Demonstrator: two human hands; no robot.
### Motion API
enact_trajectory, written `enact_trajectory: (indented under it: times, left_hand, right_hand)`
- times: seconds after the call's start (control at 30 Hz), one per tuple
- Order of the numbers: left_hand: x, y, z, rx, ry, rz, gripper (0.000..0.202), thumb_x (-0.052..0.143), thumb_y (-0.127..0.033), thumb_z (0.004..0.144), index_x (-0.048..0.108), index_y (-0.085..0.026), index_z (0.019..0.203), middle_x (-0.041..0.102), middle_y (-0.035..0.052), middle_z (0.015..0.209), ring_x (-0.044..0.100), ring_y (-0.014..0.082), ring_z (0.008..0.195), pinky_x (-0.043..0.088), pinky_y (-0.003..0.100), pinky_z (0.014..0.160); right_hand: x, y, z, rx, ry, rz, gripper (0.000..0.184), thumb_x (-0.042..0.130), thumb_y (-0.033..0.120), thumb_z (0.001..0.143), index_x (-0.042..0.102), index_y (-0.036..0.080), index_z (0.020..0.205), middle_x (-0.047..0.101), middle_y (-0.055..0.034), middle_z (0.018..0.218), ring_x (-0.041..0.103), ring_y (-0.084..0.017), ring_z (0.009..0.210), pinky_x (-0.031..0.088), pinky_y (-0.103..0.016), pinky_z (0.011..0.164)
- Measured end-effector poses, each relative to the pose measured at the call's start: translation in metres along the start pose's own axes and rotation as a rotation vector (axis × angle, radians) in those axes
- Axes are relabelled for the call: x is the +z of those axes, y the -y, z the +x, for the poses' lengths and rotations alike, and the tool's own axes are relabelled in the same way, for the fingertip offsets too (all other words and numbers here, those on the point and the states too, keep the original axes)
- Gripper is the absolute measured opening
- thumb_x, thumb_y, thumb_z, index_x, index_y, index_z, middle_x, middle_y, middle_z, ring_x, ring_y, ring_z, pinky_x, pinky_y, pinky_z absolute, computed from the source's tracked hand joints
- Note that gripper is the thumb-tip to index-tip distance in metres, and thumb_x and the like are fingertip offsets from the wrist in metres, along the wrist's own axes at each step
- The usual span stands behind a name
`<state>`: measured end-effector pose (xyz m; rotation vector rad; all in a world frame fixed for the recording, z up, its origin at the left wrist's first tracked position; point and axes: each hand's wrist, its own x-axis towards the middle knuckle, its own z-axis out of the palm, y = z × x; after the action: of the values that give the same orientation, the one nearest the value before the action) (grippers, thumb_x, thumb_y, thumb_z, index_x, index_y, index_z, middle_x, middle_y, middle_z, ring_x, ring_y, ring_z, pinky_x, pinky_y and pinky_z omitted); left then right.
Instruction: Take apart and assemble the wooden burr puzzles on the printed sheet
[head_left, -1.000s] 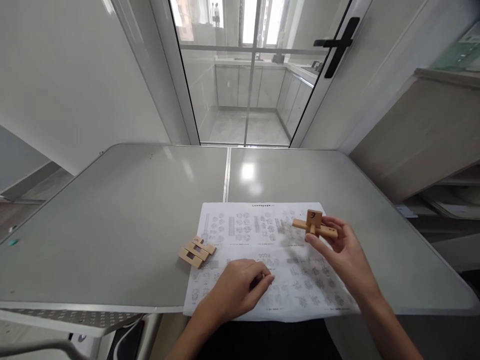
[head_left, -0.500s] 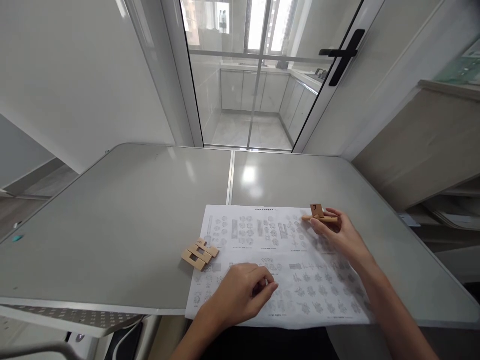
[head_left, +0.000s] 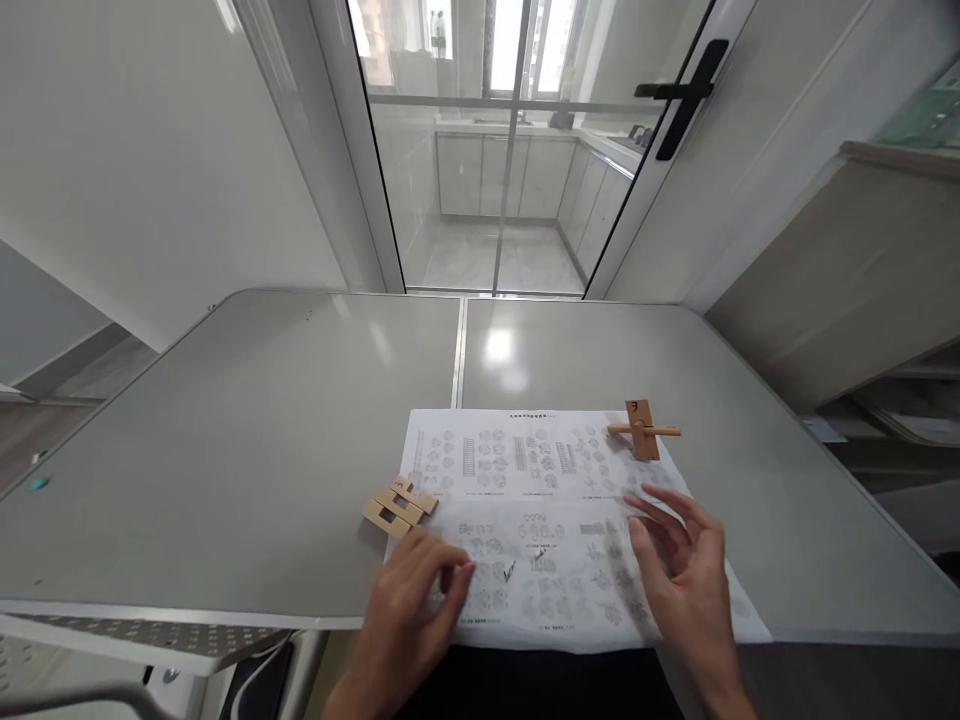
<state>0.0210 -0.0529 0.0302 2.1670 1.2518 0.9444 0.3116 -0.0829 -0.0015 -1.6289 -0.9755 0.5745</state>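
A white instruction sheet [head_left: 540,480] printed with small diagrams lies on the grey table [head_left: 262,430]. A wooden cross-shaped puzzle piece [head_left: 643,430] marked with a dark numeral rests on the sheet's far right corner. A small cluster of notched wooden blocks [head_left: 397,503] lies at the sheet's left edge. My left hand [head_left: 416,605] hovers over the sheet's near left part, fingers loosely curled and empty, close to the blocks. My right hand [head_left: 686,570] is open with fingers spread above the sheet's near right part, holding nothing.
A glass sliding door [head_left: 510,150] with a black handle [head_left: 679,90] stands behind the table. A wooden cabinet [head_left: 847,270] sits to the right. A seam [head_left: 456,350] splits the tabletop down the middle.
My right hand set the cross piece down on the sheet's far right corner, let go and drew back toward me. My left hand shifted left and opened slightly.
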Motion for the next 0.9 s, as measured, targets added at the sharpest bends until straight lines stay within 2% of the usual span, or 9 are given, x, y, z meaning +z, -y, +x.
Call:
enact_trajectory:
  times: [0.07, 0.1, 0.17, 0.27, 0.37, 0.47, 0.57, 0.73, 0.9]
  left_hand:
    - [-0.011, 0.014, -0.013, -0.057, -0.120, 0.120, 0.005, 0.061, -0.027, 0.102, 0.064, -0.024, 0.099, 0.061, 0.0030, 0.086, 0.060, 0.0203, 0.082, 0.052, 0.033, 0.078]
    - [-0.015, 0.020, -0.018, -0.101, -0.175, 0.183, 0.008, 0.063, -0.032, 0.101, 0.064, -0.024, 0.104, 0.062, 0.0050, 0.096, 0.061, 0.0220, 0.088, 0.054, 0.036, 0.083]
    - [-0.019, 0.031, -0.022, -0.164, -0.302, 0.292, 0.028, 0.065, -0.047, 0.098, 0.062, -0.024, 0.114, 0.060, 0.0096, 0.112, 0.061, 0.0282, 0.102, 0.055, 0.046, 0.092]
    - [-0.017, 0.038, -0.019, -0.291, -0.326, 0.390, 0.061, 0.066, -0.062, 0.092, 0.053, -0.022, 0.136, 0.051, 0.0172, 0.139, 0.050, 0.0401, 0.133, 0.047, 0.062, 0.109]
    - [-0.012, 0.040, -0.010, -0.293, -0.305, 0.384, 0.078, 0.068, -0.065, 0.089, 0.041, -0.021, 0.147, 0.040, 0.0208, 0.155, 0.040, 0.0433, 0.145, 0.041, 0.068, 0.116]
    - [-0.006, 0.045, 0.002, -0.277, -0.253, 0.367, 0.076, 0.068, -0.062, 0.090, 0.039, -0.021, 0.147, 0.042, 0.0207, 0.155, 0.044, 0.0428, 0.144, 0.041, 0.069, 0.116]
    - [-0.002, 0.050, 0.013, -0.274, -0.212, 0.323, 0.067, 0.067, -0.057, 0.092, 0.044, -0.021, 0.143, 0.050, 0.0184, 0.146, 0.051, 0.0404, 0.135, 0.044, 0.067, 0.114]
    - [0.001, 0.050, 0.024, -0.280, -0.136, 0.215, 0.052, 0.062, -0.050, 0.097, 0.049, -0.023, 0.139, 0.053, 0.0154, 0.140, 0.053, 0.0374, 0.133, 0.048, 0.063, 0.111]
    - [-0.002, 0.047, 0.024, -0.333, -0.101, 0.130, 0.055, 0.064, -0.051, 0.097, 0.048, -0.027, 0.143, 0.055, 0.0133, 0.142, 0.058, 0.0351, 0.130, 0.054, 0.057, 0.107]
  right_hand:
    - [-0.005, -0.005, 0.002, 0.094, 0.079, 0.006, 0.044, 0.071, 0.051, 0.093, 0.061, 0.025, 0.128, 0.072, -0.0127, 0.127, 0.068, -0.035, 0.122, 0.050, -0.057, 0.112]
    - [-0.006, -0.008, 0.004, 0.120, 0.099, 0.014, 0.042, 0.070, 0.052, 0.094, 0.064, 0.025, 0.125, 0.074, -0.0122, 0.122, 0.069, -0.034, 0.120, 0.051, -0.056, 0.111]
    - [-0.008, -0.011, 0.008, 0.137, 0.106, 0.024, 0.042, 0.071, 0.054, 0.092, 0.066, 0.024, 0.121, 0.077, -0.0116, 0.115, 0.071, -0.034, 0.116, 0.053, -0.054, 0.108]
    - [-0.007, -0.012, 0.010, 0.138, 0.106, 0.002, 0.043, 0.073, 0.056, 0.089, 0.068, 0.023, 0.117, 0.078, -0.0109, 0.112, 0.073, -0.033, 0.111, 0.056, -0.050, 0.102]
    - [-0.006, -0.008, 0.008, 0.133, 0.105, -0.017, 0.040, 0.072, 0.055, 0.091, 0.069, 0.024, 0.116, 0.079, -0.0101, 0.111, 0.073, -0.033, 0.110, 0.057, -0.048, 0.099]
    - [-0.005, -0.005, 0.007, 0.134, 0.108, -0.025, 0.037, 0.069, 0.054, 0.093, 0.069, 0.024, 0.116, 0.079, -0.0096, 0.110, 0.073, -0.032, 0.109, 0.056, -0.047, 0.100]
    - [-0.005, -0.006, 0.008, 0.135, 0.109, -0.034, 0.037, 0.067, 0.055, 0.095, 0.069, 0.024, 0.115, 0.079, -0.0104, 0.110, 0.073, -0.032, 0.109, 0.056, -0.048, 0.101]
    - [-0.004, -0.007, 0.009, 0.108, 0.107, -0.056, 0.036, 0.065, 0.054, 0.096, 0.069, 0.023, 0.115, 0.079, -0.0102, 0.109, 0.074, -0.030, 0.107, 0.057, -0.045, 0.100]
    - [-0.004, -0.006, 0.008, 0.103, 0.105, -0.091, 0.035, 0.065, 0.053, 0.096, 0.071, 0.023, 0.113, 0.079, -0.0096, 0.110, 0.075, -0.028, 0.106, 0.060, -0.040, 0.095]
